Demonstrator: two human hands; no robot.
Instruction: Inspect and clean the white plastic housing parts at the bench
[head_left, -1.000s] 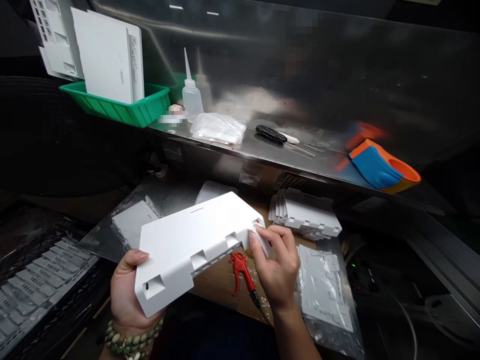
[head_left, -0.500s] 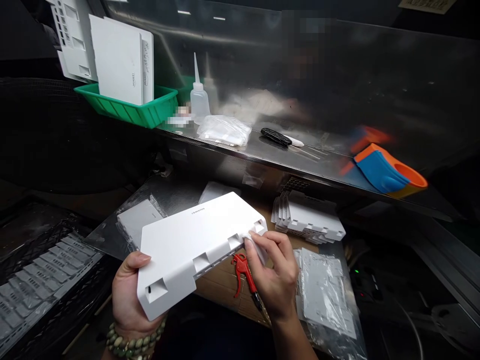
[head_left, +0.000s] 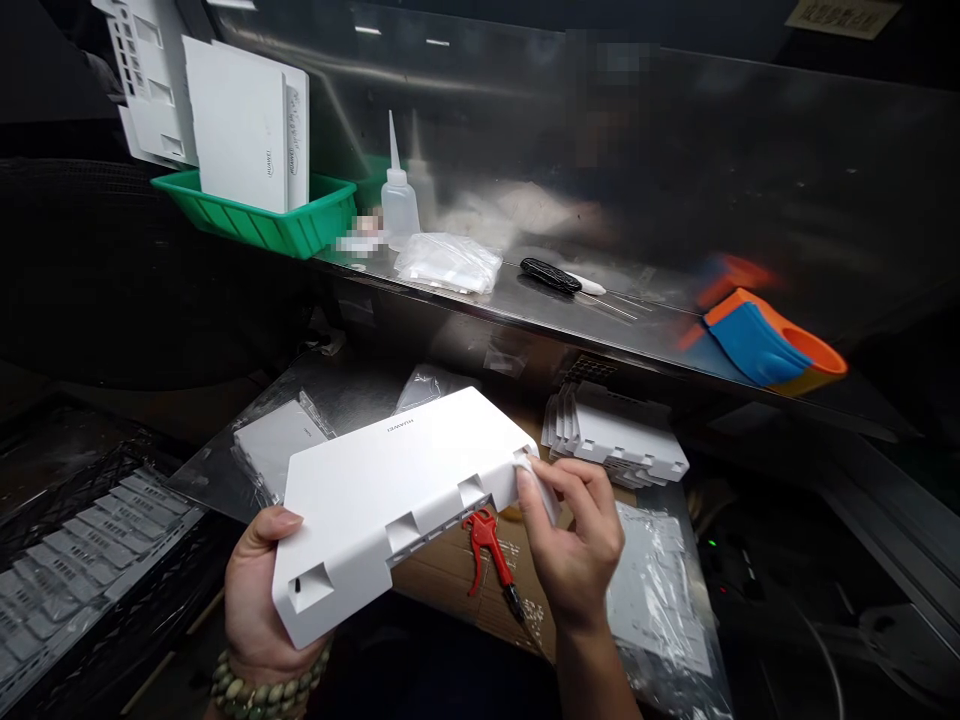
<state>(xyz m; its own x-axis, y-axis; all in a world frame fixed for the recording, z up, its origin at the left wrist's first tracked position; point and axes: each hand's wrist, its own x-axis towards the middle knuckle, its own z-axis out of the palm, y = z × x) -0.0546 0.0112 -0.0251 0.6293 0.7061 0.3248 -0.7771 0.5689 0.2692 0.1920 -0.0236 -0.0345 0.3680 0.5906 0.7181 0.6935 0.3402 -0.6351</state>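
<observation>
My left hand (head_left: 262,590), a beaded bracelet at its wrist, grips the left end of a white HUAWEI casing (head_left: 390,480), thumb on top. The casing is tilted, its notched edge facing me. At the casing's right corner, my right hand (head_left: 574,530) pinches a small white cloth (head_left: 546,488) against the last notch. Below the casing, a red air gun (head_left: 489,548) lies on the cardboard.
Stacked white casings (head_left: 626,435) and bagged ones (head_left: 656,580) sit to the right. A shelf holds a green bin (head_left: 262,222), a bottle (head_left: 400,205), black-handled tool (head_left: 551,274) and blue-orange holder (head_left: 765,340). A black crate (head_left: 97,560) of parts stands left.
My right hand has moved right with the cloth, along the notched edge to the corner notch. The casing has shifted slightly right; my left hand still holds it.
</observation>
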